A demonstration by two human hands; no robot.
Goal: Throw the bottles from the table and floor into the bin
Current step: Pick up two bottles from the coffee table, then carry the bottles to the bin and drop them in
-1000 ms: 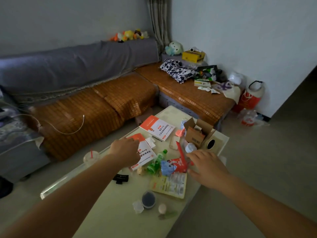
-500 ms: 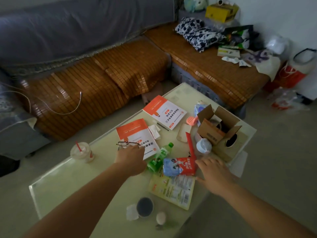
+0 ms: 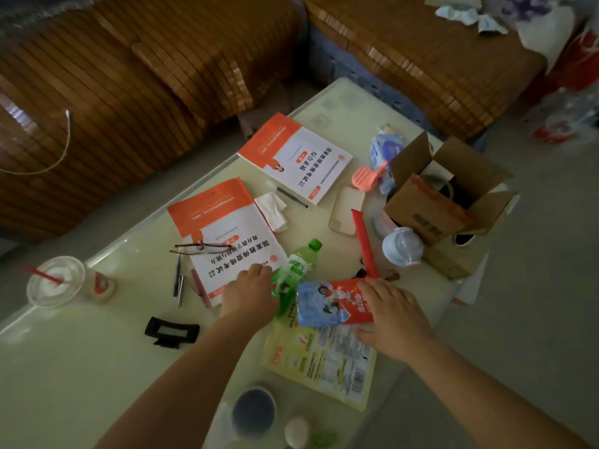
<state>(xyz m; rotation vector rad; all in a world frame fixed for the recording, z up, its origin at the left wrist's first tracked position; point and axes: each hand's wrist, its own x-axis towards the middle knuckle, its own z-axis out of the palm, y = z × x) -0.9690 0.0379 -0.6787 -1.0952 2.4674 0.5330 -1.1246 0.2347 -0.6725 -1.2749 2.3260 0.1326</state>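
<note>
Pale desk, cut off at the lower and left frame edges, dim all over. Brown slatted sofa beyond it, top cropped away. Open cardboard box well to the far right of both grips, contents too dark to read. Two orange-and-white books: one just beyond the left grip, glasses lying across it; the other farther off. Flat yellow packet under and between the two wrists, near corner hanging past the desk edge. Red-and-blue pouch between the grips, right end covered. Green bottle on its side on the desk, cap pointing away, base hidden behind the left hand. That grip curled over the bottle's lower end, fingertips out of sight; whether closed around it or only resting, cannot tell. Right hand laid flat, fingers spread, on the pouch's right end and the packet. Lidded cup with red straw far left of the left grip. Dark round dish near the left forearm, blurred. Small pale round thing beside it, unidentifiable.
</note>
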